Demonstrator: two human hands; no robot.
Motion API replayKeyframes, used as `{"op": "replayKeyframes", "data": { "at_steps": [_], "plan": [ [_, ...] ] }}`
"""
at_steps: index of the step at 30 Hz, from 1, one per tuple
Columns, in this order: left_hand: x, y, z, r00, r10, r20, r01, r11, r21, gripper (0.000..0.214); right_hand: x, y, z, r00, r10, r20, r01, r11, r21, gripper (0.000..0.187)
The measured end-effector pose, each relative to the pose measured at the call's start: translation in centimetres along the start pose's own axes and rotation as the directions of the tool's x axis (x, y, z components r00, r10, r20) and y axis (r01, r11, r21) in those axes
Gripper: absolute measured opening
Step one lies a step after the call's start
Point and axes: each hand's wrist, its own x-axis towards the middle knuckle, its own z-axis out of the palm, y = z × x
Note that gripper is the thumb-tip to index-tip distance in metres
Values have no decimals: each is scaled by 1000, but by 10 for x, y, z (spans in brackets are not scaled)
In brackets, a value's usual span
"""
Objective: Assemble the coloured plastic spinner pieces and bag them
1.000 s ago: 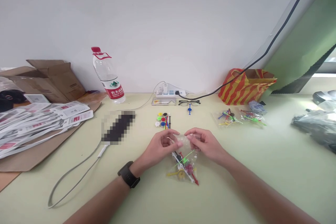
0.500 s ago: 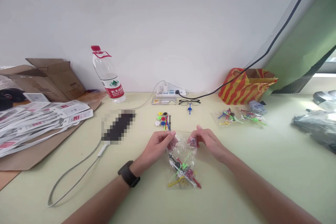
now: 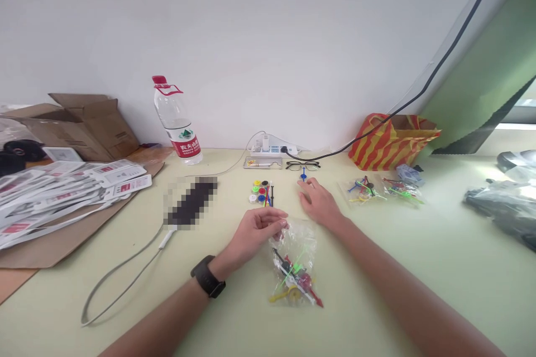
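Note:
My left hand pinches the upper left edge of a clear plastic bag. Inside the bag lie several arrow-shaped plastic pieces in black, white, green, red and yellow, some with round hubs. Beyond it, my right hand reaches over the table, fingers apart and nothing seen in them. Just past its fingertips is a blue arrow-shaped spinner. To the left are several round coloured discs beside thin coloured arrows.
Two filled clear bags lie right of centre before a red-yellow striped bag. At the back are eyeglasses, a power strip and a water bottle. Labelled white tags, a cardboard box and a cable occupy the left.
My right hand has let go of the clear bag's upper edge and moved forward toward the blue spinner. My left hand still holds the bag.

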Motion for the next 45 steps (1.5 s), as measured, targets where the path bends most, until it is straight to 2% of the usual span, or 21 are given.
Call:
{"op": "replayKeyframes", "data": {
  "at_steps": [2, 5, 8, 10, 14, 16, 17, 19, 20, 22, 27, 31, 35, 40, 45],
  "plan": [
    [-1, 1, 0, 999, 34, -12, -34, 999, -26, 39, 4, 0, 2, 1000, 1, -18, 0, 1000, 15, 32],
    [-2, 3, 0, 997, 79, -25, -79, 997, 3, 30, 2, 1, 1, 999, -12, -50, 15, 999, 52, 26],
    [-2, 4, 0, 996, 76, -50, -74, 997, 37, 32, 0, 3, -10, 994, -4, -107, 15, 995, 95, 29],
    [-1, 4, -1, 995, 67, -71, -65, 997, 30, 32, 2, 2, -22, 982, 9, -187, 20, 988, 153, 29],
    [-2, 8, -1, 993, 85, -87, -87, 996, -25, 39, 9, -8, -59, 892, 78, -444, 99, 927, 362, 22],
    [-4, 13, 0, 993, 103, -63, -104, 994, -15, 29, 11, -16, -81, 848, 138, -512, 138, 875, 465, 20],
    [-6, 16, 0, 994, 101, -47, -101, 995, 0, 24, 11, -21, -91, 856, 145, -497, 159, 840, 519, 18],
    [-7, 21, 0, 996, 86, -33, -85, 996, 28, 19, 9, -32, -106, 937, 72, -342, 183, 733, 655, 14],
    [-8, 22, 0, 997, 76, -31, -74, 997, 33, 18, 7, -38, -111, 964, 27, -266, 177, 682, 709, 14],
    [-8, 24, 0, 998, 60, -27, -59, 998, 23, 18, 4, -49, -114, 977, -28, -210, 177, 652, 737, 12],
    [-9, 24, -2, 997, 77, 10, -76, 996, -34, 17, -4, -65, -102, 987, -76, -140, 152, 712, 686, 8],
    [-11, 22, -2, 991, 121, 55, -122, 992, 29, 10, -7, -68, -97, 993, -95, -66, 115, 761, 639, 7],
    [-9, 18, -2, 982, 162, 94, -175, 974, 144, 14, -5, -65, -97, 997, -69, -39, 78, 764, 641, 6],
    [-6, 15, -3, 974, 194, 120, -215, 958, 192, 14, -2, -56, -97, 992, -109, 71, 34, 744, 667, 7],
    [-6, 15, -3, 964, 233, 129, -254, 950, 183, 14, -4, -59, -95, 985, -161, 56, 93, 780, 619, 14]
  ]
}}
